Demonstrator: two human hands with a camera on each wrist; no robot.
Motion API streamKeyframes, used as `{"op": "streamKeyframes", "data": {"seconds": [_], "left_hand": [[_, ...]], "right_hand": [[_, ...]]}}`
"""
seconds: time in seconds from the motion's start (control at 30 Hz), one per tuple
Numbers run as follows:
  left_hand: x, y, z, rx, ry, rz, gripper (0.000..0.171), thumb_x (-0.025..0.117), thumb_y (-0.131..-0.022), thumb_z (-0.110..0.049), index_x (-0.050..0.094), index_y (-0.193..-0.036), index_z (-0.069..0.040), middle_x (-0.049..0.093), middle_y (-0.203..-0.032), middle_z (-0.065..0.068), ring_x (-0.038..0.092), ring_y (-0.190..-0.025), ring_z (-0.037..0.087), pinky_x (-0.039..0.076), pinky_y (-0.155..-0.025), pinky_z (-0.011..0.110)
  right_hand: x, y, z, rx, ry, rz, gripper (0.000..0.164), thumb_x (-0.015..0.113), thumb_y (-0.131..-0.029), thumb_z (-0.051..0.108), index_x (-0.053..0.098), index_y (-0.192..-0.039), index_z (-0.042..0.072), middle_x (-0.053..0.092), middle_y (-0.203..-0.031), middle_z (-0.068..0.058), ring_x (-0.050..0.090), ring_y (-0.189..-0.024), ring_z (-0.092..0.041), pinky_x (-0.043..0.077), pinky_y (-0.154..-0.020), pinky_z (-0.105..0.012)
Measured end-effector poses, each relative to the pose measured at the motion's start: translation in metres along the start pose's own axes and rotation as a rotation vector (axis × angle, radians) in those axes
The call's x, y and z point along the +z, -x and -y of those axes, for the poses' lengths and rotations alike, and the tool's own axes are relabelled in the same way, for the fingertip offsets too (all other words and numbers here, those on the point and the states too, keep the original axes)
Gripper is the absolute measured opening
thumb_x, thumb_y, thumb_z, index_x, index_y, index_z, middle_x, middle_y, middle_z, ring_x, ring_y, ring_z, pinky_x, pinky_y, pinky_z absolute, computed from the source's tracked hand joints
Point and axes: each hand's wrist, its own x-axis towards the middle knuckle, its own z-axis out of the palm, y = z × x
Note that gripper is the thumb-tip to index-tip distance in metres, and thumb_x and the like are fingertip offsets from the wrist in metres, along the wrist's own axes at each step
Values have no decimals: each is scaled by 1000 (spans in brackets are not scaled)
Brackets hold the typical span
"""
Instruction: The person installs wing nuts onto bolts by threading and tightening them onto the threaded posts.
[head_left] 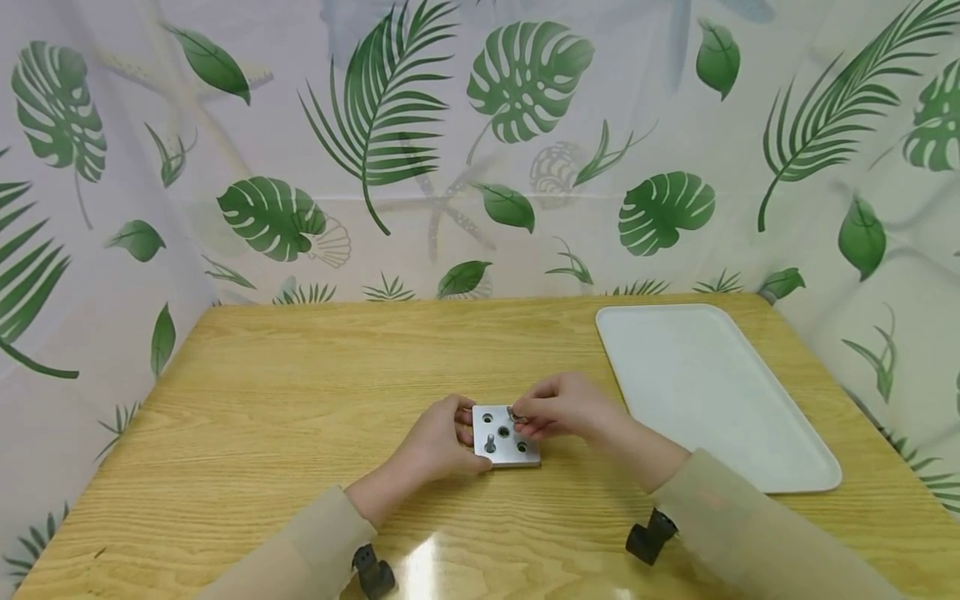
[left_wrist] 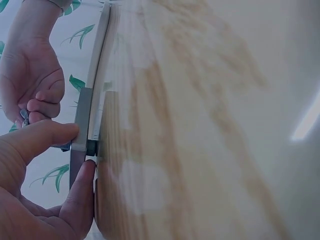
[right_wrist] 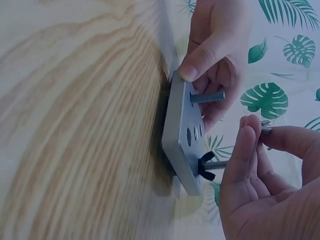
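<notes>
A square silver metal plate [head_left: 512, 457] with several holes lies low over the wooden table. My left hand [head_left: 435, 440] grips it by its left side, thumb at the near edge. One bare threaded bolt [right_wrist: 209, 97] stands up from the plate close to the left thumb. At the far right corner, a second bolt [right_wrist: 218, 165] carries a black wing nut [right_wrist: 206, 166] down against the plate. Just above that corner, my right hand [head_left: 566, 408] pinches a small shiny metal piece [right_wrist: 266, 126] between thumb and fingertips; mostly covered, its kind I cannot tell.
A white rectangular tray [head_left: 720, 392] lies on the wooden table [head_left: 315, 367] to the right, beyond the right forearm. Leaf-printed cloth [head_left: 420, 150] hangs behind and at both sides. Black wrist-camera mounts [head_left: 651, 537] sit below both sleeves.
</notes>
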Motion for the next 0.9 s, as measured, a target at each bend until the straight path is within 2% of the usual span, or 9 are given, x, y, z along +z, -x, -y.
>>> {"op": "streamKeyframes", "data": {"seconds": [0.33, 0.57, 0.9], "left_hand": [[0, 2, -1, 7, 30, -5, 79, 93, -72, 1, 54, -140, 8, 67, -122, 16, 67, -99, 19, 60, -88, 32], [-1, 4, -1, 4, 27, -3, 79, 94, -72, 0, 54, -140, 7, 67, -123, 16, 67, -99, 20, 60, -89, 34], [-1, 0, 2, 4, 43, 13, 80, 93, -74, 0, 52, -142, 8, 66, -124, 16, 66, -99, 19, 60, -88, 33]], "right_hand": [[17, -1, 4, -32, 77, 23, 20, 71, -97, 10, 78, -103, -8, 77, -77, -1, 69, -66, -6, 62, -66, -23], [25, -4, 3, -50, 60, 42, 18, 70, -95, 6, 77, -99, -10, 75, -71, 1, 67, -61, -6, 59, -61, -20], [32, -5, 4, -71, 148, 28, 15, 71, -95, 10, 77, -91, -3, 73, -70, 1, 65, -62, -7, 58, -61, -22]]}}
